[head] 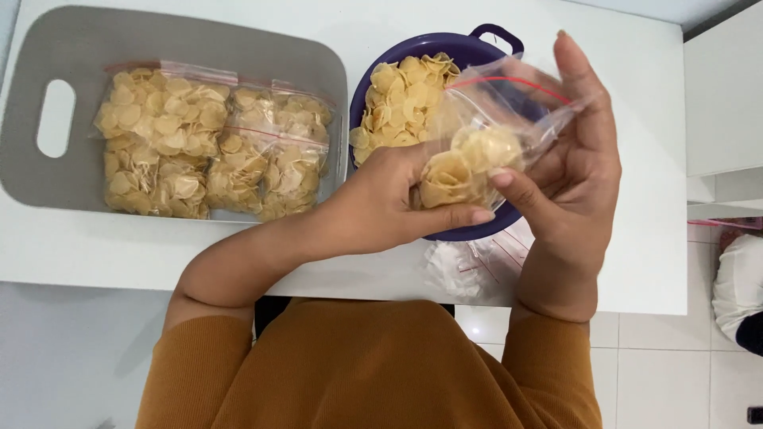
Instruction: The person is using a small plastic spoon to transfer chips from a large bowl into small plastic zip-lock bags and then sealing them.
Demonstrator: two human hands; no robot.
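Note:
My right hand holds a clear zip bag with a red seal line open above a dark blue bowl. My left hand grips a handful of pale yellow round crackers at the bag's mouth, partly inside it. The bowl holds more loose crackers. Two filled, sealed bags of the same crackers lie side by side on a grey cutting board at the left.
A heap of empty clear zip bags lies on the white table near its front edge, below the bowl. White tiled floor shows at the right, with a white and dark object at the frame edge.

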